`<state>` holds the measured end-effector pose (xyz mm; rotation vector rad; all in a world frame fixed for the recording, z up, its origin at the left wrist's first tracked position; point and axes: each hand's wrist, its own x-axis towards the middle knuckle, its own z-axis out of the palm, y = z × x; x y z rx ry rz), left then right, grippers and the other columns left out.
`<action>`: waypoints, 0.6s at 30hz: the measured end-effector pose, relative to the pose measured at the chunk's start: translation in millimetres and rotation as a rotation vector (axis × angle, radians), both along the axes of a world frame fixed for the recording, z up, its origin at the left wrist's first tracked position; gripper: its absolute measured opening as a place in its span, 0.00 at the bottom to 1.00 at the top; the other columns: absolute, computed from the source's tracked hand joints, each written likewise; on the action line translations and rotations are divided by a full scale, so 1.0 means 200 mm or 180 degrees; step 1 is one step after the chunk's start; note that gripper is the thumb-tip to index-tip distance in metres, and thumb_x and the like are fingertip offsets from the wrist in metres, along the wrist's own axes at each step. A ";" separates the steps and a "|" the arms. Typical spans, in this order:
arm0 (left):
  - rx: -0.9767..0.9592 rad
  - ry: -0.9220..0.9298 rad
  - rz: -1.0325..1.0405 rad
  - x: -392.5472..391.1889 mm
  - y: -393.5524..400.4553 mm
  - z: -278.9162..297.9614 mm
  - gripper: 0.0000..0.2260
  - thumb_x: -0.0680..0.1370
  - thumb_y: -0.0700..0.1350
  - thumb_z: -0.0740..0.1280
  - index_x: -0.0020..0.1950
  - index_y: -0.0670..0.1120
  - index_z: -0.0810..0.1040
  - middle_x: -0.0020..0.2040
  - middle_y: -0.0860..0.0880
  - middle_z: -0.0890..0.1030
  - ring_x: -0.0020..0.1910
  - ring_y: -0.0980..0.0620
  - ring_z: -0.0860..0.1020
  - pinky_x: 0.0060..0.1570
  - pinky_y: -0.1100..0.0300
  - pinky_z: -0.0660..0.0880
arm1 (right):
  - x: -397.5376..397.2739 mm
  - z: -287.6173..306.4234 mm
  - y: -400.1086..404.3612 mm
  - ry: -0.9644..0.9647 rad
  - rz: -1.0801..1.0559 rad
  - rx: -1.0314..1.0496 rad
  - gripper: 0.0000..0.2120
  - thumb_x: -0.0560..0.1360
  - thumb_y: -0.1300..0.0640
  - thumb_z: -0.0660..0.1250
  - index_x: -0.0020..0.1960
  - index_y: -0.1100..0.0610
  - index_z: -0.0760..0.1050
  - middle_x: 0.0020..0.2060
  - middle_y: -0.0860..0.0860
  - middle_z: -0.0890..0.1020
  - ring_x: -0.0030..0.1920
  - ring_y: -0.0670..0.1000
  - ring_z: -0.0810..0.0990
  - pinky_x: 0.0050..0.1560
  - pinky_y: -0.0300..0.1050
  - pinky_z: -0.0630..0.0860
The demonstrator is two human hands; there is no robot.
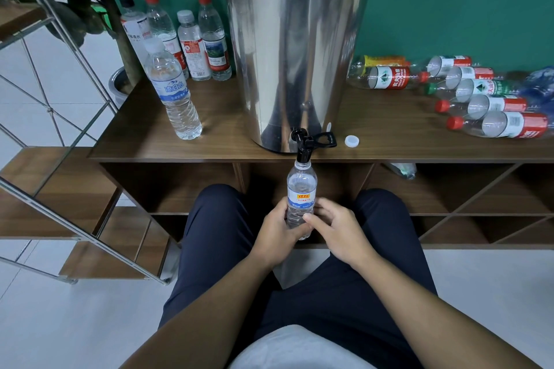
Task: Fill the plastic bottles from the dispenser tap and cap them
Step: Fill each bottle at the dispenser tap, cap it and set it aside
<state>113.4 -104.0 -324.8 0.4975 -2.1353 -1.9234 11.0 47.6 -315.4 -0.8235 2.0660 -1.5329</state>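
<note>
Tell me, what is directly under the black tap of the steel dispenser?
The open mouth of an uncapped bottle sits under the black tap. The left hand grips its lower part and the right hand touches it, hiding its base.

Even indoor light, glare streaks on the steel dispenser (295, 48) (edges bow outward).

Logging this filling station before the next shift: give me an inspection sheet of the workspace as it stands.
Surface: brown wooden counter, open shelves below.
Job's things: steel dispenser; black tap over an uncapped bottle; white cap beside the dispenser.
Clutter: five capped bottles upright at left; empty bottles lying at right.
Grippers: left hand grips the bottle; right hand touches it.
Cables: nothing seen.
Surroundings: green wall, white tiled floor, metal frame at left.
</note>
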 end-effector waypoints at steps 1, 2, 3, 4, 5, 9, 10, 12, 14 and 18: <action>-0.0005 0.0000 0.0002 0.00 0.00 0.00 0.20 0.81 0.40 0.79 0.70 0.53 0.81 0.61 0.51 0.88 0.61 0.49 0.87 0.66 0.45 0.84 | 0.00 0.00 0.00 -0.0001 0.0001 -0.0001 0.15 0.85 0.62 0.73 0.69 0.52 0.84 0.61 0.46 0.89 0.65 0.47 0.87 0.69 0.55 0.82; -0.0010 0.0003 0.0005 0.00 0.00 0.00 0.20 0.81 0.40 0.79 0.70 0.53 0.81 0.61 0.51 0.88 0.61 0.49 0.87 0.66 0.45 0.84 | 0.00 0.00 0.00 -0.0002 0.0001 0.0001 0.15 0.85 0.62 0.73 0.70 0.52 0.84 0.61 0.46 0.89 0.65 0.47 0.87 0.69 0.54 0.82; -0.0012 0.0009 0.0005 0.00 0.00 0.00 0.20 0.81 0.40 0.79 0.70 0.53 0.81 0.60 0.51 0.88 0.61 0.49 0.87 0.65 0.45 0.84 | 0.00 0.00 0.00 -0.0003 0.0003 0.0001 0.15 0.85 0.62 0.73 0.70 0.52 0.83 0.61 0.46 0.89 0.65 0.47 0.87 0.69 0.54 0.82; -0.0016 0.0013 0.0009 0.00 0.00 0.00 0.19 0.81 0.39 0.79 0.69 0.52 0.81 0.60 0.50 0.88 0.60 0.48 0.87 0.65 0.45 0.84 | 0.00 0.00 0.00 -0.0007 0.0001 0.0001 0.15 0.85 0.63 0.73 0.70 0.52 0.83 0.62 0.46 0.89 0.65 0.47 0.87 0.69 0.54 0.82; -0.0020 0.0019 0.0012 0.00 0.00 0.00 0.19 0.81 0.39 0.79 0.69 0.52 0.81 0.60 0.50 0.88 0.60 0.48 0.87 0.64 0.45 0.84 | 0.00 0.00 0.00 -0.0015 -0.0002 -0.0001 0.15 0.85 0.63 0.73 0.70 0.52 0.83 0.62 0.46 0.89 0.65 0.47 0.87 0.69 0.55 0.82; -0.0036 0.0023 0.0016 0.00 0.00 0.00 0.20 0.80 0.38 0.79 0.70 0.51 0.81 0.60 0.51 0.88 0.60 0.49 0.87 0.64 0.48 0.84 | 0.00 0.00 0.00 -0.0025 -0.0002 0.0003 0.15 0.85 0.62 0.73 0.70 0.52 0.83 0.61 0.46 0.89 0.65 0.48 0.87 0.69 0.55 0.83; -0.0030 0.0015 0.0019 0.00 0.00 -0.01 0.20 0.80 0.38 0.79 0.70 0.51 0.81 0.60 0.51 0.88 0.60 0.49 0.87 0.65 0.47 0.84 | 0.00 0.00 0.00 -0.0032 -0.0002 0.0005 0.15 0.85 0.62 0.73 0.69 0.52 0.84 0.61 0.46 0.89 0.65 0.48 0.87 0.69 0.56 0.83; -0.0019 0.0008 0.0015 0.00 0.00 -0.01 0.20 0.80 0.39 0.79 0.70 0.51 0.81 0.61 0.51 0.88 0.61 0.49 0.87 0.65 0.47 0.84 | 0.00 0.00 0.00 -0.0045 -0.0001 0.0005 0.15 0.85 0.62 0.73 0.69 0.52 0.84 0.61 0.46 0.89 0.64 0.48 0.87 0.69 0.56 0.83; -0.0020 0.0011 0.0002 0.00 0.00 0.00 0.20 0.81 0.39 0.79 0.70 0.52 0.81 0.61 0.51 0.88 0.61 0.50 0.87 0.65 0.48 0.84 | 0.00 0.00 0.00 -0.0046 -0.0001 0.0004 0.15 0.85 0.62 0.73 0.69 0.52 0.84 0.61 0.46 0.89 0.64 0.47 0.87 0.69 0.55 0.83; -0.0004 0.0002 -0.0004 0.00 0.00 0.00 0.21 0.80 0.39 0.79 0.70 0.52 0.81 0.61 0.51 0.88 0.61 0.50 0.87 0.65 0.48 0.84 | 0.00 0.00 0.00 -0.0058 -0.0016 0.0003 0.15 0.84 0.62 0.73 0.69 0.52 0.84 0.61 0.46 0.89 0.64 0.47 0.87 0.69 0.55 0.83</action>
